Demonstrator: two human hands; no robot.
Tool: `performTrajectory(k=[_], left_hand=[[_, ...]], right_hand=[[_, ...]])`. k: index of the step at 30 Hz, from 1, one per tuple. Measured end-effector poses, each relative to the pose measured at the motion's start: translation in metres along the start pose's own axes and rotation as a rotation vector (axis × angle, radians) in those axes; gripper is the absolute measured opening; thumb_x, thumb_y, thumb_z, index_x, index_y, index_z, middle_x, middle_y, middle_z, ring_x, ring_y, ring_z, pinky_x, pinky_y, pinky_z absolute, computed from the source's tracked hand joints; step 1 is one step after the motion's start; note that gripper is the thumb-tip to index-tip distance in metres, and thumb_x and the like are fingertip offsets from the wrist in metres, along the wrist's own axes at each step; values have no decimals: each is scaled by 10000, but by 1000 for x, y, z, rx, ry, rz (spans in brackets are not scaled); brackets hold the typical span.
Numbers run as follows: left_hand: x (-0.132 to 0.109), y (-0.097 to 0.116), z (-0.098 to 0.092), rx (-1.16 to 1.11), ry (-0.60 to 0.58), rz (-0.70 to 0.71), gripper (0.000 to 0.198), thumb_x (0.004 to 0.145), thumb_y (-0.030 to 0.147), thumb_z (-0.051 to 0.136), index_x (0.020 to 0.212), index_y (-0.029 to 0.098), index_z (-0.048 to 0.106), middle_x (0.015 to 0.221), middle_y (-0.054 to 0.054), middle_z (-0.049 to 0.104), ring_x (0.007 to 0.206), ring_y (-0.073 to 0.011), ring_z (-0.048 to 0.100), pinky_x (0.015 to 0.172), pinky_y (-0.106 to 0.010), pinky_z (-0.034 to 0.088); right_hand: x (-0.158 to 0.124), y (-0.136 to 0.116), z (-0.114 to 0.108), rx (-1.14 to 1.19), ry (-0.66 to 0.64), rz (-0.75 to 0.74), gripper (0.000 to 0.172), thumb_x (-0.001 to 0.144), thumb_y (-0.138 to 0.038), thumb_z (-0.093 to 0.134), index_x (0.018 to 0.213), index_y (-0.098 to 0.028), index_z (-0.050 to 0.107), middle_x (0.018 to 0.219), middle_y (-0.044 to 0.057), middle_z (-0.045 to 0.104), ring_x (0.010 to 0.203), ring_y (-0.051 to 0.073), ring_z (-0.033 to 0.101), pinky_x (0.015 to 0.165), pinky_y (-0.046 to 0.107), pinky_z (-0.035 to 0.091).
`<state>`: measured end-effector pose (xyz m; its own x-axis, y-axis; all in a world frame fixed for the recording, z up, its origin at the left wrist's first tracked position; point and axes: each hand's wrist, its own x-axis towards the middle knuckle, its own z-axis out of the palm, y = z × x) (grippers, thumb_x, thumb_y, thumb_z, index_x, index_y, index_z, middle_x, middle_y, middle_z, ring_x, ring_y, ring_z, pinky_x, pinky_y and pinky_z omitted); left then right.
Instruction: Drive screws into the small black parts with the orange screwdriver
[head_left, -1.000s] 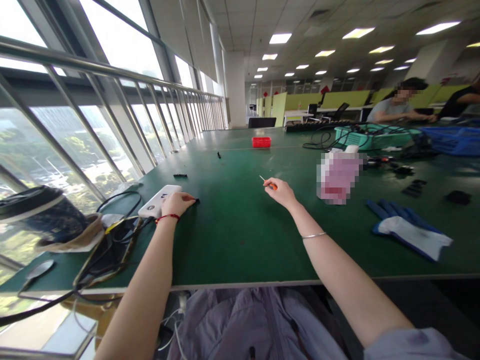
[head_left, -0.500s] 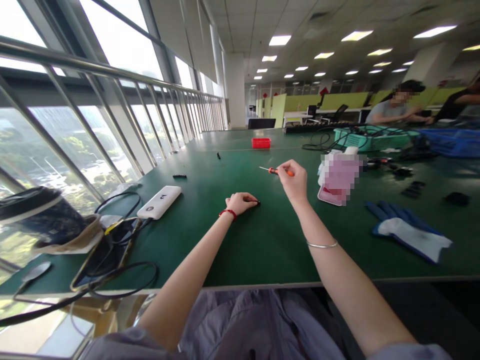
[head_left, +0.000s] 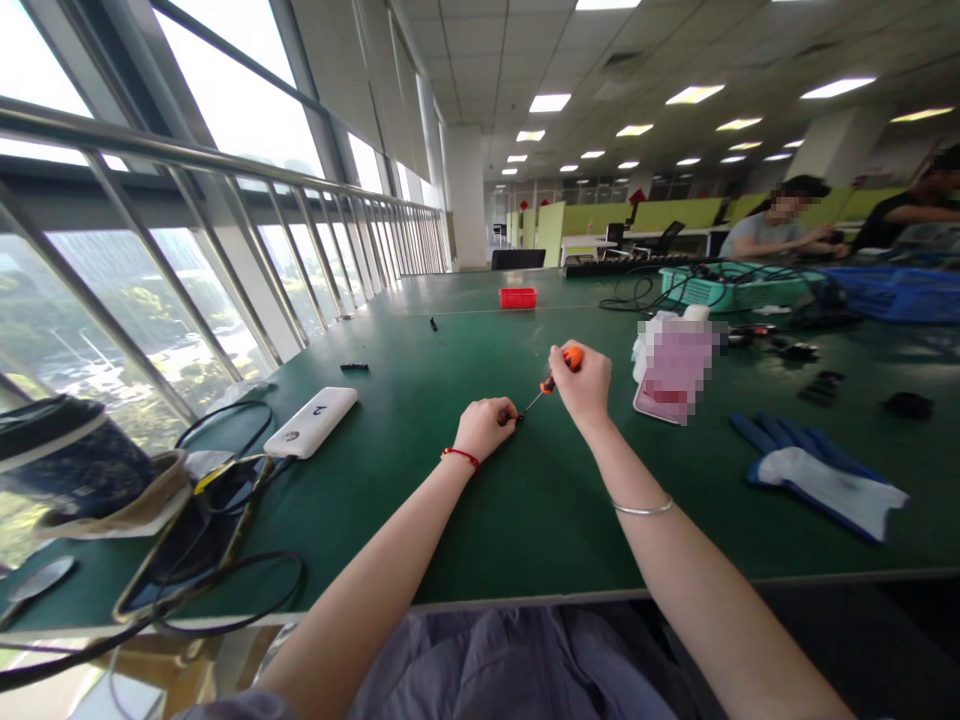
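My left hand (head_left: 484,428), with a red bracelet at its wrist, rests on the green table and pinches a small black part (head_left: 505,415) whose kind I cannot make out. Across from it, my right hand (head_left: 585,380) is closed around the orange and black handle of a screwdriver (head_left: 550,382). The screwdriver slants down to the left, and its tip is at the black part by my left fingertips. Whether the tip touches the part is too small to tell.
A white power bank (head_left: 311,422) with a cable lies left, near a phone (head_left: 187,540) and a dark cup (head_left: 75,455). Small black pieces (head_left: 354,367) and a red box (head_left: 518,298) sit farther back. Rightward are a pink case (head_left: 675,375), a glove (head_left: 821,470), baskets (head_left: 739,288) and two people.
The screwdriver has swung from pointing left, away from the part, to pointing down at the black part. My left hand has turned and its fingers are more curled. The view has tilted slightly up.
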<state>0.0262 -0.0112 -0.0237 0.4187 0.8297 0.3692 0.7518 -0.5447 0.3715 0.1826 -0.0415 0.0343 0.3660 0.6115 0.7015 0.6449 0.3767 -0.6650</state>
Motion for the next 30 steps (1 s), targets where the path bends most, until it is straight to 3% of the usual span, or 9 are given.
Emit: performTrajectory(k=[6, 19, 22, 30], left_hand=[[1, -2, -4, 148, -8, 50, 194, 788, 246, 541, 918, 236, 684, 859, -40, 672, 807, -188, 604, 790, -300, 461], [9, -20, 6, -180, -16, -12, 218, 703, 161, 611, 904, 192, 690, 905, -15, 695, 868, -176, 603, 830, -296, 475], [9, -22, 7, -173, 8, -15, 256, 690, 199, 645, 944, 184, 679, 908, -25, 693, 879, -185, 603, 835, -304, 479], [8, -25, 3, -138, 16, -64, 169, 744, 323, 632, 815, 202, 727, 900, -36, 682, 863, -188, 605, 825, -314, 481]], right_hand=[[-2, 2, 3, -46, -27, -9, 326, 799, -412, 439, 535, -222, 428, 503, -8, 468, 516, 135, 454, 553, 246, 367], [-3, 7, 8, -79, -30, -5, 306, 792, -407, 460, 552, -218, 446, 511, -16, 455, 517, 132, 436, 548, 243, 320], [-3, 8, 8, -83, -47, -3, 307, 795, -403, 461, 550, -217, 446, 509, -16, 460, 518, 133, 441, 544, 243, 317], [0, 9, 7, -112, -68, 38, 361, 810, -464, 455, 549, -215, 449, 516, -11, 473, 532, 137, 450, 522, 240, 289]])
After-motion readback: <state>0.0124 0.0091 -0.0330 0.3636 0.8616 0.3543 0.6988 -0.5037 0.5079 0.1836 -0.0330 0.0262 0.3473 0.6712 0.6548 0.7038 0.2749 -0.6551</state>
